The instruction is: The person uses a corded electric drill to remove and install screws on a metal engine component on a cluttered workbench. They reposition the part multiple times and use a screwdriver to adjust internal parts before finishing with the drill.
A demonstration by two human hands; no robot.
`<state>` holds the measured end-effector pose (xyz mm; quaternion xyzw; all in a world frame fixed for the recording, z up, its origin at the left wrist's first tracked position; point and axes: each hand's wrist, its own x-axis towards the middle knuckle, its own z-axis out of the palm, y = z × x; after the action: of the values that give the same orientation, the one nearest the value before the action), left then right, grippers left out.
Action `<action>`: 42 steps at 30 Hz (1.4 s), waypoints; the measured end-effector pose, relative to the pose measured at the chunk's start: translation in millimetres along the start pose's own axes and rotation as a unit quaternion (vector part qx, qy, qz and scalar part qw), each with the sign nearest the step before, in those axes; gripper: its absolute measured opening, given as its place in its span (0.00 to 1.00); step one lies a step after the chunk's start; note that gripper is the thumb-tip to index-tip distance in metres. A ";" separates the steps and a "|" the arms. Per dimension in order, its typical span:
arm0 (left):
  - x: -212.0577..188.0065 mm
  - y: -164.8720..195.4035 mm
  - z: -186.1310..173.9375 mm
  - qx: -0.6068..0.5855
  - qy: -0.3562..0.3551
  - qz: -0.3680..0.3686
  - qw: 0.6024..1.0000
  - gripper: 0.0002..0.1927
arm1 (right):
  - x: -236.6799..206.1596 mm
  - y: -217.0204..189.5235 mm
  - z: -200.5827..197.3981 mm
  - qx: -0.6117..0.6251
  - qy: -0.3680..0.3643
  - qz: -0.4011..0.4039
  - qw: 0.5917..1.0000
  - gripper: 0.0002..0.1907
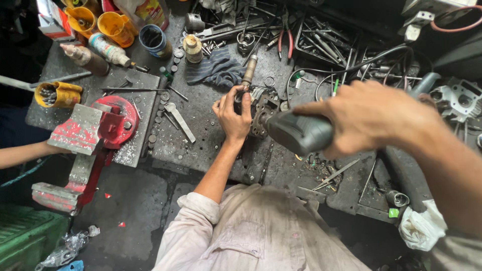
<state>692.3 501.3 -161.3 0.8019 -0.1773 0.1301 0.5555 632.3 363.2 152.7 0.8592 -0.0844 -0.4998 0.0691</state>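
Note:
My left hand (232, 113) rests on the workbench and holds a small dirty metal machine part (261, 111), fingers curled over its top. My right hand (369, 118) grips the grey body of a hand-held power tool (301, 133). The tool's front end points left and touches or nearly touches the metal part. A black cable (351, 65) loops over the bench behind the tool. A wooden-handled tool (249, 70) lies just above my left hand.
A red bench vise (100, 125) is bolted at the left, and another person's forearm (22, 153) reaches in beside it. Yellow cups (115, 27), bottles, a dark cloth (216, 70), red-handled pliers (285, 42) and a tray of tools (326, 40) crowd the back. A white rag (422, 228) sits at lower right.

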 end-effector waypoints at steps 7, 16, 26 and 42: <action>1.7 0.2 1.9 0.007 -0.007 -0.002 1.000 0.14 | 4.1 35.3 98.7 0.286 0.027 0.029 0.957 0.55; 4.1 -4.0 6.4 -0.008 -0.011 0.007 1.000 0.16 | 18.3 25.0 213.9 0.489 0.156 0.022 0.858 0.60; 1.8 -10.5 9.4 -0.008 -0.011 -0.002 1.000 0.15 | 63.0 22.4 330.9 0.679 0.292 -0.148 0.657 0.44; -0.8 -1.0 12.0 0.032 0.017 -0.044 0.998 0.13 | 77.5 33.3 421.2 0.899 0.184 -0.169 0.359 0.30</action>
<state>692.1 490.5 -166.7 0.8238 -0.1283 0.1249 0.5379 300.7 299.6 -112.9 0.4771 -0.3222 0.0433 -0.8165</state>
